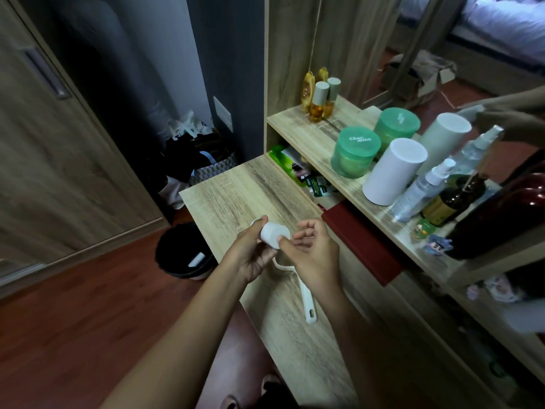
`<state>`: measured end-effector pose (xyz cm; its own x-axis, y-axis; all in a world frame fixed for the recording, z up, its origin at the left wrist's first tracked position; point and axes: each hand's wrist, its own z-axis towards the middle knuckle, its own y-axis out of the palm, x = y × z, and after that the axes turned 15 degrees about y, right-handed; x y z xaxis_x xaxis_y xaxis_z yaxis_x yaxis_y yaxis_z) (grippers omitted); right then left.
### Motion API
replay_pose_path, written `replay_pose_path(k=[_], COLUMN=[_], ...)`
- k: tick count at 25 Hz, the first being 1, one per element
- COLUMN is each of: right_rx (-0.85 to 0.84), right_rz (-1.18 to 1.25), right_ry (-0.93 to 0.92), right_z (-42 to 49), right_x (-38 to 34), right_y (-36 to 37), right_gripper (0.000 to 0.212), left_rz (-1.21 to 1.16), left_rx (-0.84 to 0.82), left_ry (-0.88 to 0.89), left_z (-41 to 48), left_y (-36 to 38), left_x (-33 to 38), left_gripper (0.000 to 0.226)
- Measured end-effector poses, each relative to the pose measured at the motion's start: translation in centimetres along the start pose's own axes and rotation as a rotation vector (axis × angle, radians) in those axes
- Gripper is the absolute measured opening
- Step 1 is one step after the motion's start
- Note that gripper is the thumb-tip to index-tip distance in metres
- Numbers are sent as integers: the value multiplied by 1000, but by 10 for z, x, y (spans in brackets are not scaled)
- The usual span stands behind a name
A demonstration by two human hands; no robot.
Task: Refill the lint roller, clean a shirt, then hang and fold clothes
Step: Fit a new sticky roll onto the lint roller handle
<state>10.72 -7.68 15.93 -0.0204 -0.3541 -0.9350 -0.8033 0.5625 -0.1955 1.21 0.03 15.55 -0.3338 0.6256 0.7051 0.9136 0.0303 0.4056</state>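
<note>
While left hand (250, 255) grips one refill roll (272, 235), right hand (312, 255) picks.

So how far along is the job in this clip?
Early. A white roll in the bin suggests the old one is out. The left hand holds the new roll while the right hand picks at its edge; the roller handle lies bare on the desk. Fitting, shirt cleaning, hanging and folding remain.

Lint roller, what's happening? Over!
Left hand grips small white refill roll. Right hand fingers pick its edge. White plastic roller handle lies on wooden desk. Nothing blocking.
</note>
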Motion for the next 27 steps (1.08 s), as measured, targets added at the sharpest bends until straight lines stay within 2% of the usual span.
replay_pose_path(k=[4, 8, 10, 13, 15, 17, 19, 21, 23, 25, 27], right_rx=[142, 286, 322, 301, 192, 98, 17, -48, -111, -122, -111], right_rz=[16, -246, -394, -430, -525, -564, -552, -588, -629, -680, -758], right_ry=[106, 337, 424, 574, 611, 577, 500, 345, 142, -54, -159], right_z=[11, 36, 46, 52, 57, 58, 55, 43, 30, 20, 17], right_x=[18, 71, 93, 108, 113, 114, 106, 81, 53, 27, 12], right_y=[-9, -5, 5, 15, 17, 17, 12, -2, -18, -31, -35], right_gripper=[33, 37, 50, 67, 63, 59, 64, 47, 28, 24, 27], left_rz=[-48, -34, -45, -52, -68, -74, -55, -12, 57, 206, 351], left_rx=[29, 52, 51, 42, 30, 14, 4, 11, 0, -76, -200], left_ry=[-46, -45, -46, -45, -46, -41, -14, 59, 162, 240, 266], left_z=[8, 10, 11, 12, 12, 13, 15, 18, 19, 16, 11], left_y=[0, -3, -4, -6, -6, -9, -14, -19, -24, -27, -28], left_x=[1, 4, 5, 7, 9, 12, 16, 22, 29, 32, 29], left_gripper=[25, 23, 23, 27, 30, 34, 46, 51, 46, 45, 49])
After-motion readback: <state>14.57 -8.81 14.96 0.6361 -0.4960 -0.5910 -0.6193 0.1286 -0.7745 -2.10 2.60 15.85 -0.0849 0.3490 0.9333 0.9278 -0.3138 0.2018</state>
